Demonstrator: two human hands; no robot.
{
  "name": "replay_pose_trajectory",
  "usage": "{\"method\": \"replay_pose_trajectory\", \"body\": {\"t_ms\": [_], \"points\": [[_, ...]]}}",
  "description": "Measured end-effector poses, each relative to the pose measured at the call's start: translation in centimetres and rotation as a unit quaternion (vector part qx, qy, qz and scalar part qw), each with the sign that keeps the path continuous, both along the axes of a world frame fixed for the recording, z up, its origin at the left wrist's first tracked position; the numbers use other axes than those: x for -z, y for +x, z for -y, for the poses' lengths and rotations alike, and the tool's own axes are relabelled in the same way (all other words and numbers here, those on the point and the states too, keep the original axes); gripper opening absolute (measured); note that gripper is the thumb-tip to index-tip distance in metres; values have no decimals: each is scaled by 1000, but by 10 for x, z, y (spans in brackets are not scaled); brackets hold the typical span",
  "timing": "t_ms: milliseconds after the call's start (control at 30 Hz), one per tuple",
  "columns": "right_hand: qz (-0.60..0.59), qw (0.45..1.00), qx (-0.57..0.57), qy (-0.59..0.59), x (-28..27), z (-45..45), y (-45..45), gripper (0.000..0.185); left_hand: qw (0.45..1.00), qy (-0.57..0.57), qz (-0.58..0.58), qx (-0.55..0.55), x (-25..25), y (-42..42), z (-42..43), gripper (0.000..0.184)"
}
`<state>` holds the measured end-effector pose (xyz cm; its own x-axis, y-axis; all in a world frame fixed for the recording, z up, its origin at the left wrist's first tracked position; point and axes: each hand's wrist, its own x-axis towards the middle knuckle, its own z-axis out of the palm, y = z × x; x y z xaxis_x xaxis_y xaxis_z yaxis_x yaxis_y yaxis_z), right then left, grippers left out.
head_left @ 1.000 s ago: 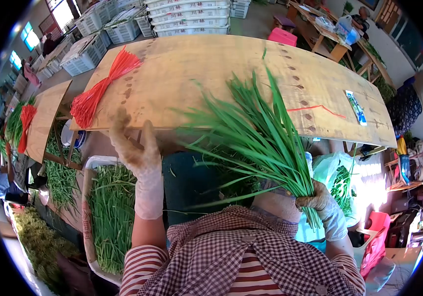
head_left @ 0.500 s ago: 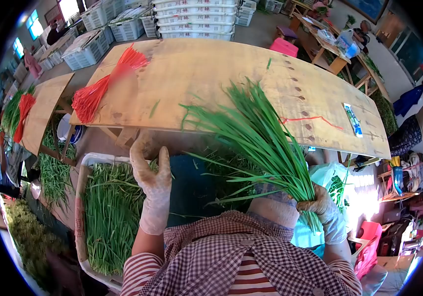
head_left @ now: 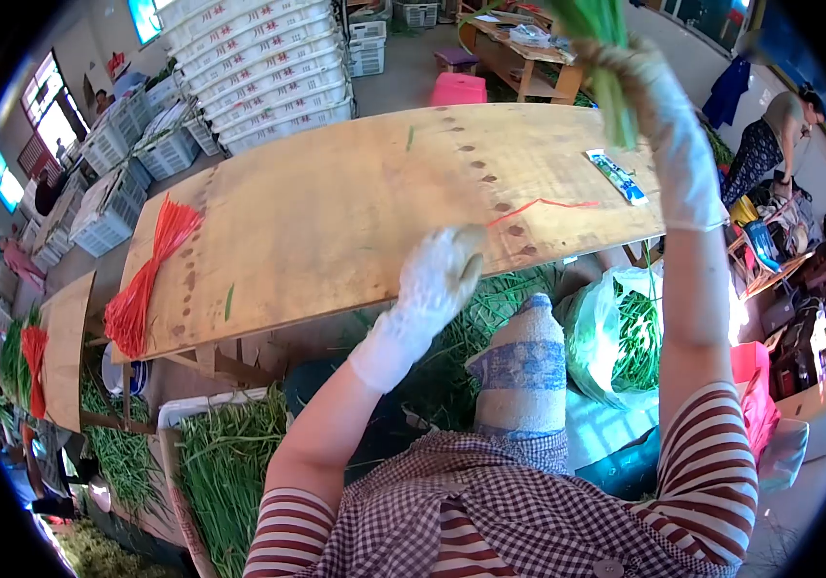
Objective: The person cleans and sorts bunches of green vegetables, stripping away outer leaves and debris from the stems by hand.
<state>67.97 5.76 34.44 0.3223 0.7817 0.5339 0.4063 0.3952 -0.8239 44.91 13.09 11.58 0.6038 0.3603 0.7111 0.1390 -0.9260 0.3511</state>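
My right hand (head_left: 629, 72), in a stained white glove, is raised at the top right. It is closed around a bunch of garlic chives (head_left: 610, 106), whose upper leaves run out of view. Over the near edge of the wooden table (head_left: 336, 212) is my left hand (head_left: 440, 275), also gloved. Its thumb and fingers are apart, slightly curled, with nothing visible between them. A red tie strip (head_left: 543, 204) lies on the table beyond that hand, and a blue-and-white packet (head_left: 615, 176) sits farther right.
A bundle of red strips (head_left: 151, 279) lies at the table's left end. Below are a crate of greens (head_left: 230, 482) and a clear bag of greens (head_left: 625, 332). Stacked white crates (head_left: 259, 72) and a pink stool (head_left: 458, 90) stand beyond. Another person (head_left: 769, 140) is at the right.
My right hand has lifted the garlic chives from near my lap to the top right. My left hand has moved right and up, from the crate side to the table edge. The view has turned.
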Motion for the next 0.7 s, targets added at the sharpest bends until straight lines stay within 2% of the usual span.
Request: {"method": "replay_pose_trajectory", "body": {"t_ms": [67,133,167,200,233,267,333,400,433,533,633,700], "points": [[7,991,71,-110,37,-6,8,48,996,-11,-61,-68,3,30,-16,29],[102,956,190,-197,97,-7,0,51,985,-17,-143,-91,8,49,-26,27],[168,918,244,-263,119,4,-13,53,977,-20,-182,-105,12,58,-32,26],[125,938,205,-249,184,-10,20,59,981,-24,-167,-96,20,68,-38,24],[191,864,189,-425,168,-2,-3,68,984,-28,-152,-87,30,76,-44,21],[177,860,199,-436,206,-7,11,71,987,-29,-139,-76,35,81,-49,19],[123,883,159,-424,179,-3,-3,72,989,-12,-127,-76,37,87,-53,16],[198,889,157,-382,190,-11,5,64,989,11,-124,-77,41,90,-52,15],[203,890,198,-357,198,-15,4,63,989,29,-123,-78,41,93,-54,15],[202,909,183,-316,209,-14,12,62,988,40,-126,-79,34,96,-52,17],[288,866,208,-352,192,8,13,52,989,36,-121,-73,27,95,-48,17],[271,876,254,-310,187,19,22,43,988,28,-122,-85,28,95,-46,16]]}}
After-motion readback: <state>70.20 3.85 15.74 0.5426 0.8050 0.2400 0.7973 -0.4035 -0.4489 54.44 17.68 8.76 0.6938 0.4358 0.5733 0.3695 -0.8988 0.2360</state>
